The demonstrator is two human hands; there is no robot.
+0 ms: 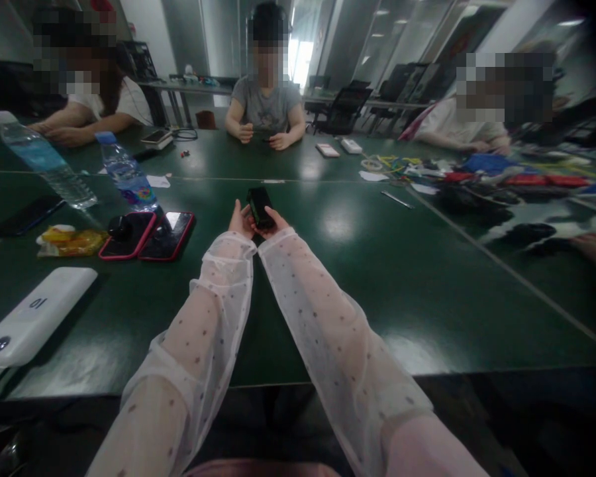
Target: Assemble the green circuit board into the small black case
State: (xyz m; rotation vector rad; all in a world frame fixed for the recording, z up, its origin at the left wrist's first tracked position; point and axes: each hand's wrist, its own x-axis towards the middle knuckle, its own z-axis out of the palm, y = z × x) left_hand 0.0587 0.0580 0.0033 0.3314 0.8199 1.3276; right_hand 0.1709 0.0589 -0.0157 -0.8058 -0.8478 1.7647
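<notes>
A small black rectangular box-shaped object (260,205) is held just above the green table (352,285), out in front of me. My right hand (275,224) grips its right side, the thumb lying along it. From the left, my left hand (242,221) cups the object with its fingers, and its thumb points up and away from it. The undersides of both hands are hidden. Sheer white dotted sleeves cover both forearms. What kind of object it is I cannot make out.
Left of me lie two red-edged phones (167,236), a yellow packet (74,241), a white power bank (37,315) and two water bottles (126,173). A thin metallic stick (397,199) and piled cables (392,164) are at the right. Three people sit around the table.
</notes>
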